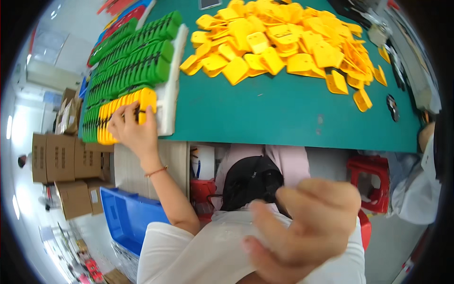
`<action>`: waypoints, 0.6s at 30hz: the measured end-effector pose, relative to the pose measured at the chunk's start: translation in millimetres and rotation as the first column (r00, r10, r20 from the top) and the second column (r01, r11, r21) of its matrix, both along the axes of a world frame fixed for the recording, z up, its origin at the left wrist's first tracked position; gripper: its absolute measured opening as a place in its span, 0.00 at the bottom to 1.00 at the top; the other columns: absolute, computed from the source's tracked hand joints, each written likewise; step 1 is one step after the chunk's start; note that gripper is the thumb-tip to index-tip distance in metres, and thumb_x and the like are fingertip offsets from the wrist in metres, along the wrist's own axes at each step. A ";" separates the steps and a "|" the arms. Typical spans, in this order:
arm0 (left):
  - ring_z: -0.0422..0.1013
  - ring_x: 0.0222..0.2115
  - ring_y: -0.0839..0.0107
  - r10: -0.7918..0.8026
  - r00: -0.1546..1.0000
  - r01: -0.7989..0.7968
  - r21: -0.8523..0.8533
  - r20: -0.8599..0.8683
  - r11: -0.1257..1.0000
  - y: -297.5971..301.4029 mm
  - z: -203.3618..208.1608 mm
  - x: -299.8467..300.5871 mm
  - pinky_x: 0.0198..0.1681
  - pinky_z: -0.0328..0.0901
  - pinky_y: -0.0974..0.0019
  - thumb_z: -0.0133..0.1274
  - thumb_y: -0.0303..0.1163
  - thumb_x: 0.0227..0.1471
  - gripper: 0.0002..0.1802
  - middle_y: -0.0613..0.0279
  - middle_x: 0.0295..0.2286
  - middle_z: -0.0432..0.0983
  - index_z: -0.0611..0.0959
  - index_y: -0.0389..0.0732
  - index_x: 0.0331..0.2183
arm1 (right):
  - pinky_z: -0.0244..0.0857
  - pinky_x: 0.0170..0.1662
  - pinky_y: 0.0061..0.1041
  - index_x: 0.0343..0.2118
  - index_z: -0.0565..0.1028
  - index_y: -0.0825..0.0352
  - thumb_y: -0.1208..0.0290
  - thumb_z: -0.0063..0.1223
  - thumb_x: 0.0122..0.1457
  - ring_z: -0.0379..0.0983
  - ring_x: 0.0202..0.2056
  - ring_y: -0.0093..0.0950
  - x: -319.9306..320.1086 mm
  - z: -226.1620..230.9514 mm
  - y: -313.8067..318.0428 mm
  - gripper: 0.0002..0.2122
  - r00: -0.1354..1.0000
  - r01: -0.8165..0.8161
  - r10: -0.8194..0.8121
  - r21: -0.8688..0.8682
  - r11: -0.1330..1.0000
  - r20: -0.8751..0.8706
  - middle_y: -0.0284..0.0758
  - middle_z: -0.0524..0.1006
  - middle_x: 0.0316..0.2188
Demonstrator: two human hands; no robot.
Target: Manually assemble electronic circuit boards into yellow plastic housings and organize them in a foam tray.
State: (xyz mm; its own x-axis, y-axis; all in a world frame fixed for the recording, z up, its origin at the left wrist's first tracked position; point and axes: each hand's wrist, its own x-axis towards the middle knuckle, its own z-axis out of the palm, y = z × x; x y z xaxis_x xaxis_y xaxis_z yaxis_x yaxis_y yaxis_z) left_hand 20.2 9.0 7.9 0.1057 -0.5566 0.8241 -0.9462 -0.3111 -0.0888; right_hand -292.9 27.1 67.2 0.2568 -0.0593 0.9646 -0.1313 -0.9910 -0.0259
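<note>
My left hand (135, 125) rests at the near end of a row of yellow plastic pieces (150, 98), its fingers bent over the end piece and closed on it. The pieces stand upright side by side, with dark parts along their middle. Behind them, several rows of green plastic pieces (158, 59) stand packed the same way on a white tray (172, 90). Close to the camera and blurred, my right hand (307, 227) is raised over my lap. Its fingers are curled, with thumb and forefinger apart and nothing visible between them.
A large heap of loose yellow pieces (283, 38) covers the far part of the green table (246, 116). A small black object (392, 108) lies at the right. Below left sits a blue bin (125, 215), with cardboard boxes (59, 158) beyond. A red stool (369, 182) stands at the right.
</note>
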 end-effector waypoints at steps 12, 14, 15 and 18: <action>0.62 0.42 0.58 0.067 0.998 -0.068 0.066 0.021 0.995 0.1 44.1 -54.0 0.42 0.59 0.56 0.60 0.40 0.38 0.19 0.64 0.42 0.69 0.79 0.46 0.36 | 0.42 0.57 0.43 0.59 0.42 0.70 0.53 0.60 0.43 0.48 0.56 0.48 -280.0 -116.5 -64.1 0.48 0.035 0.910 -0.785 0.345 -0.231 -0.619 0.51 0.55 0.54; 0.61 0.44 0.58 -0.209 0.977 0.210 0.046 -0.028 0.977 -9.2 61.1 -81.0 0.46 0.57 0.56 0.58 0.34 0.41 0.16 0.62 0.42 0.68 0.78 0.43 0.36 | 0.43 0.57 0.42 0.60 0.42 0.70 0.51 0.60 0.43 0.49 0.56 0.47 -285.7 -118.0 -73.9 0.48 0.194 0.845 -0.736 0.492 -0.211 -0.649 0.51 0.55 0.54; 0.61 0.45 0.58 -0.316 0.945 0.321 0.069 -0.080 0.944 -19.9 61.4 -103.1 0.48 0.54 0.56 0.58 0.29 0.41 0.15 0.59 0.42 0.68 0.78 0.40 0.36 | 0.44 0.56 0.42 0.60 0.45 0.68 0.51 0.59 0.43 0.52 0.55 0.46 -293.3 -124.0 -77.8 0.46 0.169 0.858 -0.769 0.476 -0.193 -0.616 0.48 0.61 0.51; 0.61 0.45 0.57 -0.673 0.664 0.735 0.119 -0.327 0.668 -35.0 67.4 -153.9 0.50 0.54 0.57 0.58 0.26 0.39 0.15 0.58 0.40 0.68 0.77 0.39 0.34 | 0.50 0.52 0.40 0.59 0.50 0.65 0.54 0.59 0.44 0.59 0.50 0.42 -289.9 -114.4 -101.2 0.42 0.222 0.839 -0.722 0.506 -0.201 -0.656 0.44 0.67 0.45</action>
State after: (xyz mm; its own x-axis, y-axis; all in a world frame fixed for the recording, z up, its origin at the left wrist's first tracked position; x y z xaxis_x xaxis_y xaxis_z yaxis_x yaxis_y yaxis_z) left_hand -133.7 -26.0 75.3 -0.2251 -0.7056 0.6719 -0.8692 0.4571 0.1888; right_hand -582.8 -74.1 -47.2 -0.4718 -0.8124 0.3425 -0.8477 0.3112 -0.4296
